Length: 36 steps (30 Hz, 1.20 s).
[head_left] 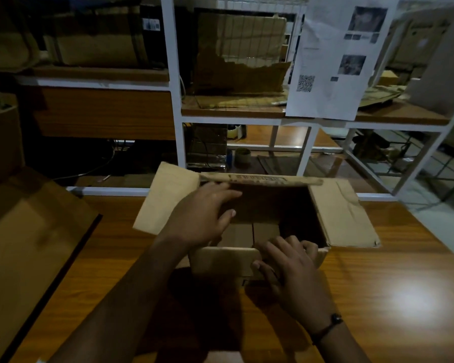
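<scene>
An open brown cardboard box (346, 213) stands on the wooden table (391, 297) in the middle of the view, its four flaps spread outward. My left hand (202, 218) reaches over the left flap into the opening, fingers straight, near the far flap. My right hand (291, 260) sits on the near flap, with the fingers curled over its edge and the thumb under it. The inside of the box is dark, and only its bottom seam shows.
A large flat cardboard piece (24, 244) leans at the left of the table. Behind the table stands a white metal shelf frame (178, 113) with cardboard and small items. A printed paper sheet (336, 61) hangs from it at upper right.
</scene>
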Available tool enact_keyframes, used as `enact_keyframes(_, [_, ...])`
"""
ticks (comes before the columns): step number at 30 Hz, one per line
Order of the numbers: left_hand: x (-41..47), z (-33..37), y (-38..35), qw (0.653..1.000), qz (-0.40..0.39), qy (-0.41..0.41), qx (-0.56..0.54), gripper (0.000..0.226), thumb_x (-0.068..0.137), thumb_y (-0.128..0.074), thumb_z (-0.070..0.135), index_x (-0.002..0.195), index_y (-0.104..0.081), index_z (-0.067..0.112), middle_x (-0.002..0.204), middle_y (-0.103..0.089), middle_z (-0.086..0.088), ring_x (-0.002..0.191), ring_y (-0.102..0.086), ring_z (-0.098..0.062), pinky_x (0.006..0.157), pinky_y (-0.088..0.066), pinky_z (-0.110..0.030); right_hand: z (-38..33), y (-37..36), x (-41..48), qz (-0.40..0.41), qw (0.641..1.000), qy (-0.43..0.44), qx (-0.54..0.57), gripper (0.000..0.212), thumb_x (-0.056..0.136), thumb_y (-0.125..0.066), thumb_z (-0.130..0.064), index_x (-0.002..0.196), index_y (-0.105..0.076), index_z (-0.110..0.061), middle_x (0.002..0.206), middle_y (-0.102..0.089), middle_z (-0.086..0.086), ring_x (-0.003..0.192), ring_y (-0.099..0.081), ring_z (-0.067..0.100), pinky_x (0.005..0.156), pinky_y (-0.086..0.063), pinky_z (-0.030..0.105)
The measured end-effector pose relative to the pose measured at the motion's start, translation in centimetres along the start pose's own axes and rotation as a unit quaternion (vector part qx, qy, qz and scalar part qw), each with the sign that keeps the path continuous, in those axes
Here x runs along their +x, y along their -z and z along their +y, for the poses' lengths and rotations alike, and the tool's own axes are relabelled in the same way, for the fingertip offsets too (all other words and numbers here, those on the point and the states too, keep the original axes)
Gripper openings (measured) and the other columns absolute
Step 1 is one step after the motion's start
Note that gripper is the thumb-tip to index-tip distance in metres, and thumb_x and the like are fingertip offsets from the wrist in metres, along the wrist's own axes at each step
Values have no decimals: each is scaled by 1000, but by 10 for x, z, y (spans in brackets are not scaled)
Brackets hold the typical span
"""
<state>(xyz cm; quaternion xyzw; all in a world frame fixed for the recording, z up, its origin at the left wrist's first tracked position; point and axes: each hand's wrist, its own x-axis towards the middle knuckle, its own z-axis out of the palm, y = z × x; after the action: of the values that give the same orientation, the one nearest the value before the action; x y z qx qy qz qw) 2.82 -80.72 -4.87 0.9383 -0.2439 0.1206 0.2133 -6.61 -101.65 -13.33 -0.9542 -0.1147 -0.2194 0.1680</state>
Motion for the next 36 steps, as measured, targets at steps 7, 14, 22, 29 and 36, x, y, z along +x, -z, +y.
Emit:
enact_keyframes(7, [56,-26,-19,995,4,13,100,59,103,-55,26,157,-34,32,169,-23,7,155,-18,-21,125,-15,-41,-7,3,-5,-26,1000,-14,0,25,99,-45,-49,121,-56,-44,113,-53,-22,102,-40,2,91,-24,31])
enact_keyframes(14, [67,-42,-36,996,1,75,46,58,96,-62,8,147,-49,33,145,-55,0,130,-49,-22,104,-45,-39,-19,12,19,-48,998,-42,7,41,93,-31,-68,119,-55,-47,112,-53,-27,96,-29,-8,91,-28,32])
enact_keyframes(22, [73,-52,-45,996,1,86,27,50,92,-68,18,137,-57,37,135,-58,2,124,-50,-21,98,-44,-39,-21,26,96,-105,991,-33,70,41,102,-49,-51,137,-54,-31,135,-53,-10,125,-46,9,108,-39,32])
enact_keyframes(29, [71,-53,-43,997,4,70,24,50,91,-69,20,138,-57,36,135,-57,2,126,-48,-21,101,-42,-40,5,-3,181,-182,981,-43,-44,61,103,-49,-46,157,-30,-24,163,-34,3,151,-27,23,125,-16,50])
enact_keyframes(36, [75,-54,-45,995,12,91,32,58,91,-70,12,142,-54,34,139,-55,2,130,-47,-21,105,-41,-40,30,-10,172,-171,973,-102,-116,54,103,-49,-44,152,-36,-25,156,-42,5,145,-33,30,122,-18,55])
